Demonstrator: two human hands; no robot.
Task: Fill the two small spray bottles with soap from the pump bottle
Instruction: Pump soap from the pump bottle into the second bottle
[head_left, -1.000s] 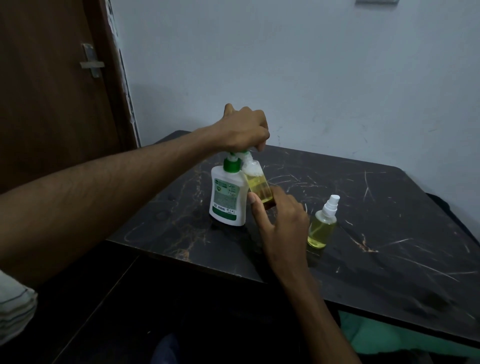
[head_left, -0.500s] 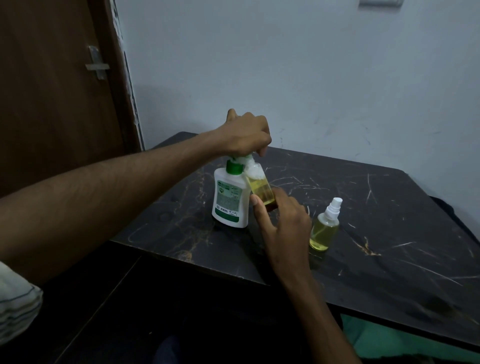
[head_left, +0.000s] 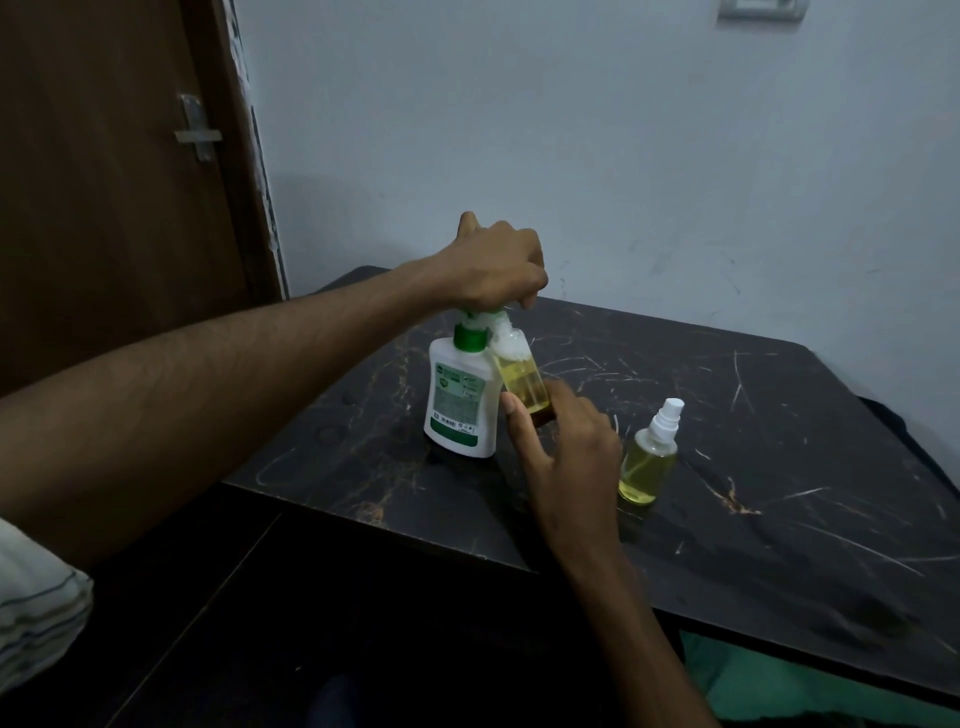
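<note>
Mid-fill on second bottle, by the look of it. Left hand (head_left: 496, 265) clamped over head of pump bottle (head_left: 460, 397), pressing down. Right hand (head_left: 563, 457) pinching base of open spray bottle (head_left: 522, 382), tilted under the nozzle, touching pump bottle's right side, roughly half full of yellow soap, foam at neck. Capped spray bottle (head_left: 649, 457) upright on surface (head_left: 779, 441), just right of right hand, seemingly done. Left: topping up, recapping; cap not seen.
</note>
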